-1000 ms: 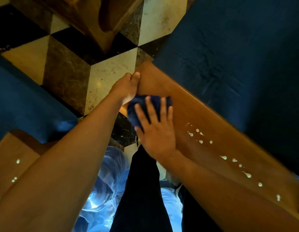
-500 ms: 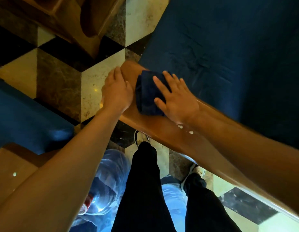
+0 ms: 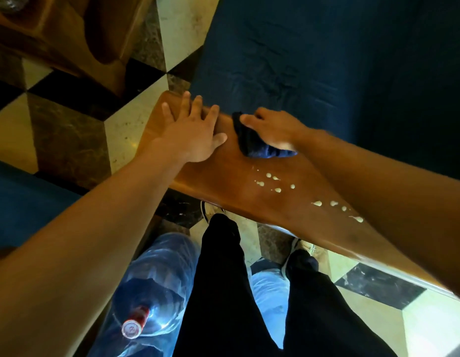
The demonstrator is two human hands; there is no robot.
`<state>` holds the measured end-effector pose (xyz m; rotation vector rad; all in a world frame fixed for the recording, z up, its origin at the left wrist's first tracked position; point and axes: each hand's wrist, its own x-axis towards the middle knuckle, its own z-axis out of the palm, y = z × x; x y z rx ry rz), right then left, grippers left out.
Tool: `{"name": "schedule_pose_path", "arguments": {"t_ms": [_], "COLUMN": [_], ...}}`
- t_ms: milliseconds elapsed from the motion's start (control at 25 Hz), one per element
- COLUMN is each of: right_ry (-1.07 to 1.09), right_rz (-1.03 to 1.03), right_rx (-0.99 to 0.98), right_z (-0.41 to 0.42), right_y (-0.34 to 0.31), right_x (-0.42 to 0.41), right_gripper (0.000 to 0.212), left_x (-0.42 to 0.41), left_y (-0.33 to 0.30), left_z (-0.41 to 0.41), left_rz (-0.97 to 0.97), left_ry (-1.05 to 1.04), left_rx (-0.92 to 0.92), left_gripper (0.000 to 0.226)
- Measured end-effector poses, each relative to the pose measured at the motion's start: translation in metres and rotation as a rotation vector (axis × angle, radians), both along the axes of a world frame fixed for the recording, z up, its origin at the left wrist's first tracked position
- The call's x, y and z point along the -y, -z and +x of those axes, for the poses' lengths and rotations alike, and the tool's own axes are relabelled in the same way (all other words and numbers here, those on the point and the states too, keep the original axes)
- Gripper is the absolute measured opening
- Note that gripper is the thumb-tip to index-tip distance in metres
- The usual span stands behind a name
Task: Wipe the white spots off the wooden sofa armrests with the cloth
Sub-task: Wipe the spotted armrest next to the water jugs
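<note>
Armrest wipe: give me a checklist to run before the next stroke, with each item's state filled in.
1. Cloth in hand: ok, the right hand presses it on the armrest.
2. Armrest braced: ok, the left hand lies flat on its front end, fingers spread.
3. Spots left to wipe: not ok, two clusters still sit on the wood, nearer the person than the cloth.
4. Path from cloth to spots: ok, bare wood lies between them.
5. Left hand out of the stroke: ok, it rests beside the cloth, away from the spots.
6. Cloth face clean enough: cannot tell, its underside is hidden.
</note>
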<state>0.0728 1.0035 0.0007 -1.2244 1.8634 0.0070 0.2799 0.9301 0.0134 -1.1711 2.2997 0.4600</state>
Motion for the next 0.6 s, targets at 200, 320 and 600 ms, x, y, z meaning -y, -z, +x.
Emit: {"name": "schedule_pose_path", "arguments": {"t_ms": [200, 320, 600], "right_ry": [-0.065, -0.172, -0.645], "right_rz": [-0.297, -0.471, -0.650], "right_rx": [-0.402, -0.443, -0.247], "right_z": [0.048, 0.079, 0.045], "right_y": [0.015, 0.015, 0.025], "right_x": [-0.045, -0.111, -0.149], "right_gripper": [0.069, 0.065, 0.074], "left_x": [0.007, 0.005, -0.014], "left_y": [-0.001, -0.006, -0.003], "left_z": [-0.012, -0.023, -0.040], "left_rz": [0.085, 0.103, 0.094], "left_ry": [-0.053, -0.052, -0.040], "left_rx": [0.095, 0.062, 0.079], "left_gripper": [0.071, 0.065, 0.062]}}
